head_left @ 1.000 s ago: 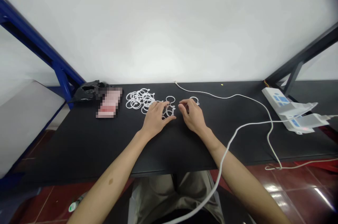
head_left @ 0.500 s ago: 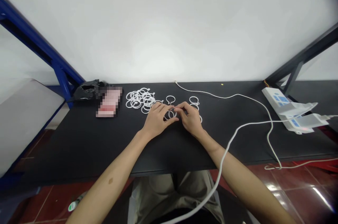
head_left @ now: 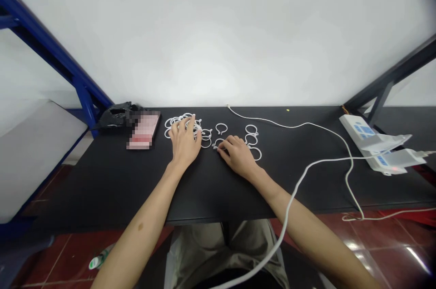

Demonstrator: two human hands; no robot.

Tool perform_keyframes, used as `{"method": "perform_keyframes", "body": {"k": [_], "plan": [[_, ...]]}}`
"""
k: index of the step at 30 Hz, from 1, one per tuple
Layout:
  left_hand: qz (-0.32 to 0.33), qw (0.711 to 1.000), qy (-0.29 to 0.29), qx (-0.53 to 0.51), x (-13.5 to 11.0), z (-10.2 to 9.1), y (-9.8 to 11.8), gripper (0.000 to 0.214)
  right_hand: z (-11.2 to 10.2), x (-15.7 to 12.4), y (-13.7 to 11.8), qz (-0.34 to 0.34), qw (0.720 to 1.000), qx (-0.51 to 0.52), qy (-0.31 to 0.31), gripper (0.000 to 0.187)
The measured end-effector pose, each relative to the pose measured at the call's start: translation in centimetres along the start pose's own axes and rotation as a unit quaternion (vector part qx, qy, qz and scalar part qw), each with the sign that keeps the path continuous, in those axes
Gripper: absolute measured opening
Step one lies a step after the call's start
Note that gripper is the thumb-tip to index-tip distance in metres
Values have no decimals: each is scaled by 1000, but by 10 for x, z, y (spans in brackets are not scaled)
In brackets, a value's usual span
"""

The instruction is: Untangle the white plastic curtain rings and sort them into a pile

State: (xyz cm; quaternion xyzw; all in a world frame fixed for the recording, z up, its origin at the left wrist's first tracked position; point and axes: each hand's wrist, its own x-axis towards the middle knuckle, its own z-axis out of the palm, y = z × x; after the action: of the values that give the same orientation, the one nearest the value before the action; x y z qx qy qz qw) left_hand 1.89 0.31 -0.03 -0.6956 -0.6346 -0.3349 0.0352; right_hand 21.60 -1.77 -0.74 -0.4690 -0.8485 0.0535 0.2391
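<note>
A heap of several white plastic rings (head_left: 174,122) lies on the black table (head_left: 112,180). My left hand (head_left: 184,142) lies flat over the heap's right side, fingers spread and stretched out. To its right, single white rings are set out: one ring (head_left: 221,128) at the back, and a column of three rings (head_left: 251,139) further right. My right hand (head_left: 237,156) rests beside them with curled fingers, its fingertips pressed on a white ring (head_left: 218,145) on the table.
A blurred pink object (head_left: 142,131) and a crumpled black bag (head_left: 116,116) lie at the back left. A white cable (head_left: 306,166) snakes across the right side to white devices (head_left: 378,144). Blue frame posts (head_left: 81,98) stand at the left.
My left hand has left the ring between both hands and moved back left onto the heap. My right hand has shifted slightly left, keeping its fingertips on that ring.
</note>
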Motion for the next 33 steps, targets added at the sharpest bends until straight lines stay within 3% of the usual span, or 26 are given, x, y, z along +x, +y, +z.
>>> {"method": "perform_keyframes", "body": {"k": [3, 6, 9, 11, 16, 22, 30, 33], "plan": [[66, 997, -1, -35, -5, 0, 8, 43, -4, 1, 2, 59, 986, 141, 60, 9], [147, 983, -55, -93, -12, 2, 19, 47, -8, 2, 3, 118, 953, 256, 109, 8], [183, 970, -103, -119, -16, 5, 25, 53, -11, 2, 1, 135, 928, 329, 108, 12], [186, 970, -100, -122, -17, 6, 26, 50, -11, 2, 0, 134, 923, 350, 93, 14], [188, 969, -93, -132, -15, 6, 23, 42, -10, 1, -2, 126, 923, 346, 110, 20], [217, 957, -106, -161, -18, 7, 27, 38, -13, 1, 2, 79, 954, 259, 125, 17], [222, 955, -101, -171, -18, 6, 30, 35, -12, 2, 3, 108, 945, 276, 137, 19], [202, 966, -72, -147, -15, 5, 27, 37, -9, 4, 7, 118, 959, 226, 127, 23]]}}
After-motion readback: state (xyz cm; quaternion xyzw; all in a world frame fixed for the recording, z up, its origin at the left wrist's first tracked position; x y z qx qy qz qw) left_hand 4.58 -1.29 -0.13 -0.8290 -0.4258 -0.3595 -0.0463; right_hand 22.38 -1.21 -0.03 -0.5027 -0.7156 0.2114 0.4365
